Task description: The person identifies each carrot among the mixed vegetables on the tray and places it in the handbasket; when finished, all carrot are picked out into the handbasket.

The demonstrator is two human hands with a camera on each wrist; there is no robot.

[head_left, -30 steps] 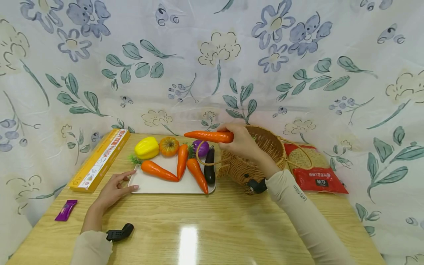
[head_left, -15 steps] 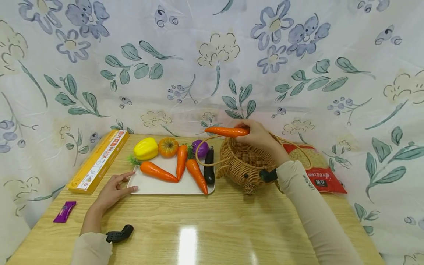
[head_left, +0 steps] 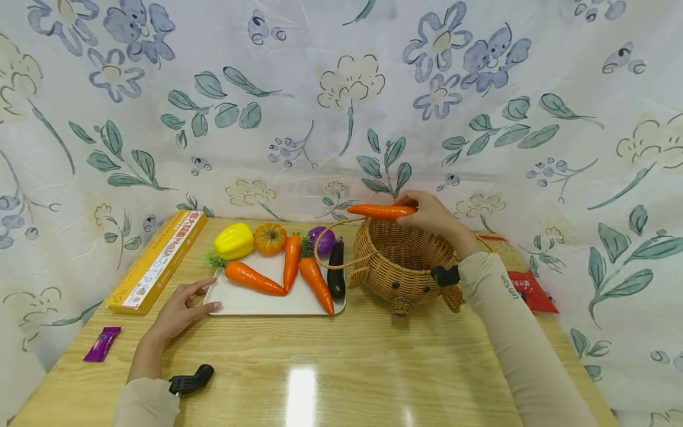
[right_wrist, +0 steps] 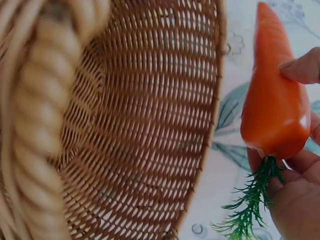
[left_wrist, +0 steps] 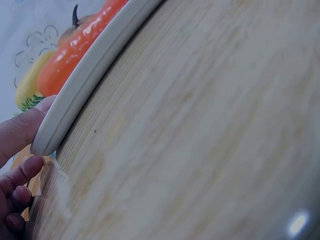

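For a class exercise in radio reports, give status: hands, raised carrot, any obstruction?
Right hand gripping raised carrot by the basket, not inside. Left hand holding near-left corner of tray. One wicker handle leans toward tray; no obstruction seen.

The carrot (head_left: 376,212) on the right is glossy orange with a green leafy top (right_wrist: 259,195), the basket (head_left: 384,270) woven golden brown with black eyes. On the left, the white tray (head_left: 235,303) sets off orange tray carrots (head_left: 255,279), a yellow pepper (head_left: 235,241), an orange pumpkin (head_left: 270,238) with darker streaks, and a near-black eggplant (head_left: 336,274). Beige sleeves (head_left: 514,338), one with dark lettering, cross a tan wood-grained desk (head_left: 240,356), and the far white cloth (head_left: 299,118) has blue and cream flowers with green leaves.
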